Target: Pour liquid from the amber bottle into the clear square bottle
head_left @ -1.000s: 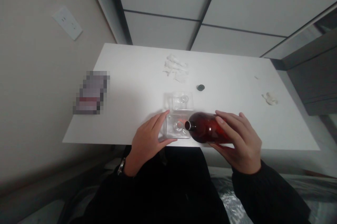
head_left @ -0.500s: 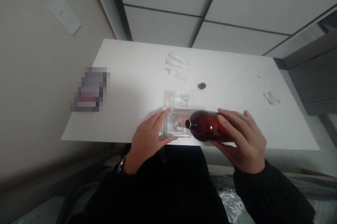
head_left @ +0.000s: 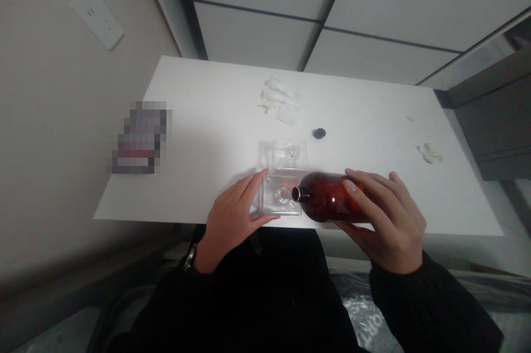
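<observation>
My left hand grips the near clear square container at its left side and lower edge. That container is transparent, with a round ring moulded in it. Behind it and touching it stands a second clear square section, whose joint with the first I cannot make out. My right hand wraps the amber glass bottle from the right. The bottle lies on its side above the table, its dark neck pointing left and reaching the near container's right edge.
The white table holds crumpled white tissue, a dark round disc and a white scrap. A pixelated object lies beyond the left edge, by the wall. Grey drawers stand at right.
My right hand has slid a little rightward along the amber bottle. The whole scene has shifted slightly upward in view. The bottle and clear container keep their places relative to each other.
</observation>
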{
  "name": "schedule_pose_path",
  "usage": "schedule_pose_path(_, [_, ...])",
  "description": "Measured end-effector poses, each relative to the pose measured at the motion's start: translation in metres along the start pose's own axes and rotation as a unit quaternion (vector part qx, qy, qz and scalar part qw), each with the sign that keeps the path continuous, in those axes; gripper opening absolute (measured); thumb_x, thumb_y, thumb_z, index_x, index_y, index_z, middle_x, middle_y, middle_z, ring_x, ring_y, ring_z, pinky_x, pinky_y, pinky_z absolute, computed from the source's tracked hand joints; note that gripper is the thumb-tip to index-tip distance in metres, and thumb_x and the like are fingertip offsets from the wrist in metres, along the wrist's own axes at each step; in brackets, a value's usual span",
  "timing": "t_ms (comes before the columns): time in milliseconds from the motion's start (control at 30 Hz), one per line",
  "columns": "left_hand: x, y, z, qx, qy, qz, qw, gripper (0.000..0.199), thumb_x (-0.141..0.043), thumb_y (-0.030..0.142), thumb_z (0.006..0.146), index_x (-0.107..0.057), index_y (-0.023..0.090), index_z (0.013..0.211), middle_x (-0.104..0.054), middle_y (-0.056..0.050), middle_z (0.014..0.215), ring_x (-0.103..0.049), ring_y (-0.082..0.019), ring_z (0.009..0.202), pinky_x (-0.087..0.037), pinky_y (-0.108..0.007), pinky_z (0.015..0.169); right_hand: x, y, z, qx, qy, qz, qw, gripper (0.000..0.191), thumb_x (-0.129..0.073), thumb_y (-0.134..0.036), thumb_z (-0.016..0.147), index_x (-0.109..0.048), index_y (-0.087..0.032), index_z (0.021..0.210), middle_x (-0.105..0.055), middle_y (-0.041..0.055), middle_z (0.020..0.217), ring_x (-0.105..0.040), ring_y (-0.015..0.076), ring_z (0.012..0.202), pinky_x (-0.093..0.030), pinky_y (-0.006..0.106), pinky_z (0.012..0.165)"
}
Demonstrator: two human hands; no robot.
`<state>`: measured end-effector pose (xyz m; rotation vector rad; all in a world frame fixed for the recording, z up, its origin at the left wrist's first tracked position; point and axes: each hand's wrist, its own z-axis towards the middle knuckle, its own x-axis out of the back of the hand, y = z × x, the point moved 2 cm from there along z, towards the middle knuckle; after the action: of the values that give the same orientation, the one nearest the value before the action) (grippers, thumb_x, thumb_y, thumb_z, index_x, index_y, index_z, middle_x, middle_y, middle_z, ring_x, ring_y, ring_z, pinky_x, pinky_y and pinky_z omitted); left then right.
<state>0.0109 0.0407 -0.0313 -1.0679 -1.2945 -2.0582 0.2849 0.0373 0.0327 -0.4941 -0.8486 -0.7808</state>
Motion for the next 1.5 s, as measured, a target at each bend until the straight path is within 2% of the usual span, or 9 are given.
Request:
schedule_pose_path(733, [0.0009,0.0022,0.0014,-0.008,0.010,0.013,1.000,0.087,-0.071,0.065,0.090,-0.040,0.017,0.156,-0.066,-0.017,0.144,-0.067,-0.032,0.131,-0.059,-0.044,0.106,0.0033,0.0003,0.0014,0.022,-0.012,-0.011,1.000,0.083,-0.080,-0.019,0.088,-0.043,-0.025,0.162,-0.071,0.0200,0.138,-0.072,0.0401,0.117,-0.053,0.067,0.107])
schedule_pose_path(1000, [0.0010,0.0012,0.0010,-0.001,0.004,-0.002,1.000,0.087,-0.071,0.064,0.090,-0.038,0.021,0.159,-0.064,-0.016,0.147,-0.065,-0.033,0.134,-0.058,-0.045,0.108,0.0036,0.0016,0.0008,0.006,-0.014,-0.017,1.000,0.080,-0.078,-0.020,0.090,-0.044,-0.032,0.161,-0.071,0.0145,0.140,-0.072,0.0367,0.118,-0.053,0.064,0.108])
schedule_pose_path(1300, [0.0015,0.0019,0.0014,-0.004,0.010,0.001,1.000,0.086,-0.070,0.064,0.091,-0.039,0.020,0.158,-0.065,-0.016,0.146,-0.066,-0.032,0.131,-0.059,-0.045,0.106,0.0042,-0.0002,0.0038,0.019,-0.011,-0.031,0.999,0.079,-0.078,-0.016,0.089,-0.045,-0.028,0.160,-0.072,0.0171,0.137,-0.072,0.0364,0.117,-0.054,0.064,0.107])
schedule_pose_path(1500, [0.0017,0.0024,0.0022,-0.011,0.014,0.007,1.000,0.085,-0.068,0.065,0.091,-0.041,0.016,0.156,-0.066,-0.018,0.144,-0.067,-0.032,0.130,-0.060,-0.045,0.105,0.0052,-0.0007,0.0069,0.039,-0.003,-0.040,0.998,0.078,-0.083,-0.012,0.083,-0.052,-0.020,0.154,-0.075,0.0219,0.129,-0.074,0.0380,0.112,-0.055,0.064,0.105])
